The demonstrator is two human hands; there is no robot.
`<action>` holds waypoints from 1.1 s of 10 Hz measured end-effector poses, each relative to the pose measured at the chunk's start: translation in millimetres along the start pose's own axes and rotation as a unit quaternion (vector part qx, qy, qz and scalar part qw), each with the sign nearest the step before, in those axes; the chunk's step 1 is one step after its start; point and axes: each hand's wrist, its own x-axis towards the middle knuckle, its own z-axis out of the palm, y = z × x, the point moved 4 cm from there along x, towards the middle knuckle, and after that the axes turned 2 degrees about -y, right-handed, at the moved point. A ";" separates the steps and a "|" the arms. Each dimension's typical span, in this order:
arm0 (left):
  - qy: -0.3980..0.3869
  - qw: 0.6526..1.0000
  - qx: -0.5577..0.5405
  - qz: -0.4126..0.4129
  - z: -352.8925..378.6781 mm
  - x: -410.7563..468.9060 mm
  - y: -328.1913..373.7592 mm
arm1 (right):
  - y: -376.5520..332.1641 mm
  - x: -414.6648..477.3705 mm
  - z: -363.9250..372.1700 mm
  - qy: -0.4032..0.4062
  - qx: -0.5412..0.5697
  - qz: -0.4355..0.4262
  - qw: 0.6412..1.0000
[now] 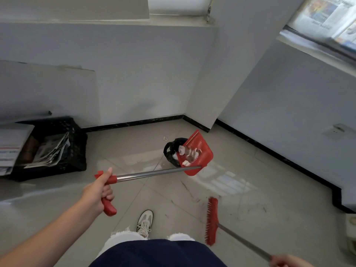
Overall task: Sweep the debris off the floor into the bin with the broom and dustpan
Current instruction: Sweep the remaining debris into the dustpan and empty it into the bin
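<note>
Left hand (100,191) wrapped tight around the red grip of the dustpan's long handle, thumb laid along the top. The metal shaft runs out from the grip to the red dustpan (200,157), which is held off the floor and tipped toward the bin (171,151).

Bin: small, lined with a black bag, standing on the pale tiled floor (240,170) near the wall corner. The dustpan's open side overlaps the bin's right rim. Debris (189,154) in the pan: whitish and pinkish scraps bunched at the low edge nearest the bin; some white bits look to lie at the bin's mouth, cannot tell if they are inside.

One small white scrap (165,138) on the tiles just behind the bin, toward the wall.

Right hand (285,261) at the bottom edge of the view, closed on the broom's metal pole; only part of the hand shows. Broom (212,220), red head and red bristles, well to the near right of the bin, bristles at floor level. Thin dark streaks mark the tiles between broom and bin.

Black crate (77,145) stuffed with newspapers (52,151), well to the left of the bin, by the wall.

A white sneaker (144,222) on the tiles nearer than the bin.
</note>
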 end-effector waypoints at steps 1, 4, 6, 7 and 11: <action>0.022 0.997 -0.063 -0.038 -9.5 16.6 -35.0 | 35.2 47.7 181.2 0.052 -0.107 0.005 0.993; 0.196 0.966 0.154 -0.066 -35.0 13.3 -78.3 | 39.1 39.3 239.5 0.024 -0.079 0.073 0.994; 0.132 0.972 0.128 -0.146 -28.3 12.9 -87.5 | 24.8 39.4 243.6 0.039 -0.074 0.059 0.995; 0.099 0.972 0.049 -0.209 -26.7 10.1 -87.4 | 18.8 39.2 247.6 0.037 -0.068 0.047 0.996; 0.079 0.960 0.022 -0.269 -71.9 -17.5 -91.6 | 30.6 49.2 237.9 0.003 -0.046 0.109 0.993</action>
